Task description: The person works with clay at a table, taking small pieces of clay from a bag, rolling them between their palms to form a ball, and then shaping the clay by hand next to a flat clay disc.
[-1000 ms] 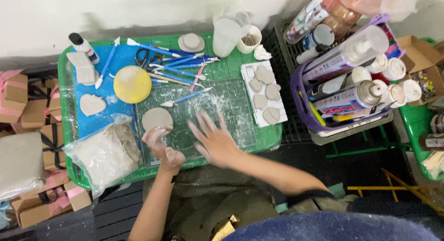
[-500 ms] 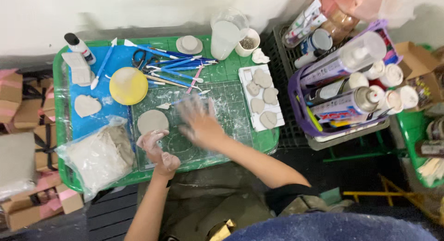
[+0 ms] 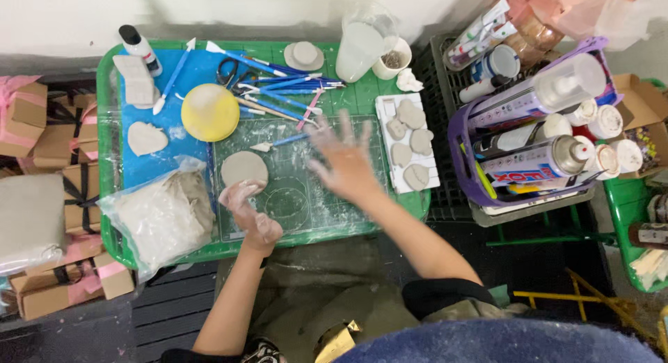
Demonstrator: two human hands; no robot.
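Note:
A flat round disc of grey clay lies on a clear cutting mat on the green tray table. My left hand, smeared with clay, rests at the disc's near edge with fingers curled against it. My right hand hovers over the mat's right part, fingers spread, holding nothing, blurred by motion. Just beyond its fingertips lies a blue-handled tool.
A yellow bowl, scissors and several blue tools lie at the back. A white board carries several clay shapes. A bag of clay sits front left. A purple basket of spray cans stands right.
My right hand has swept from the mat's middle to the right and farther back, fingers spread. My left hand stays by the clay disc.

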